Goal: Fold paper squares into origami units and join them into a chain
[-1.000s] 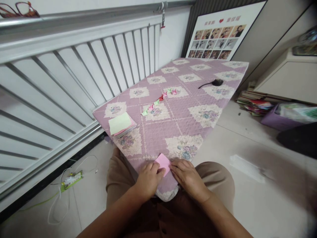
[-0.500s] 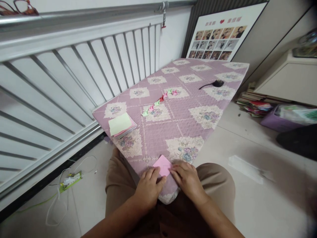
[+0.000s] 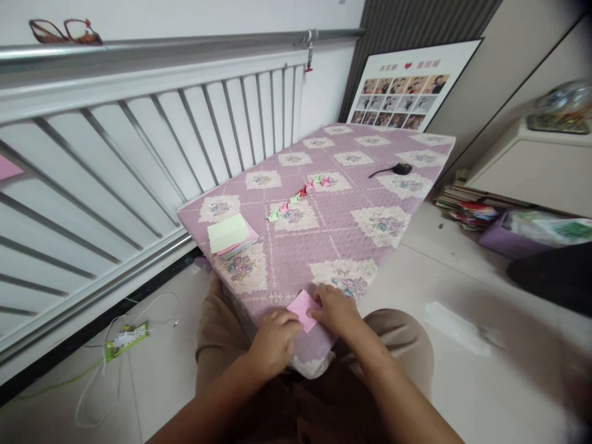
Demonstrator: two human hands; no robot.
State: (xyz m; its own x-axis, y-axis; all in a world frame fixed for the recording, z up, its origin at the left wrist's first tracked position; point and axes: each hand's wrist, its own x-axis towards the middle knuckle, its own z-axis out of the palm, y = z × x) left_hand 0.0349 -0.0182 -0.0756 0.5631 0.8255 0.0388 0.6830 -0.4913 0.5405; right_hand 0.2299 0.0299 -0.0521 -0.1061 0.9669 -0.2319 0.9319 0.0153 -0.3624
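Observation:
A small pink sheet of folding paper (image 3: 302, 306) lies at the near corner of the cloth-covered table (image 3: 296, 253), one corner pointing away from me. My left hand (image 3: 276, 338) has its fingers closed at the paper's left edge. On the opposite side, my right hand (image 3: 338, 310) pinches the right edge with bent fingers. Crease lines show faintly on the paper. Farther back, several small folded paper pieces (image 3: 295, 199) in green, pink and red form a slanting row. A stack of coloured paper sheets (image 3: 230, 234), pale green on top, rests near the table's left edge.
A black object with a thin tail (image 3: 401, 169) sits at the table's far right. Along the left runs a white radiator (image 3: 198, 132) with a pipe above it, where glasses (image 3: 65, 31) rest. A power strip (image 3: 127, 340) with cables lies on the floor.
My right hand has shifted slightly up along the paper's right edge, its fingers more bent. My left hand still touches the left side. The camera view has tilted up a little.

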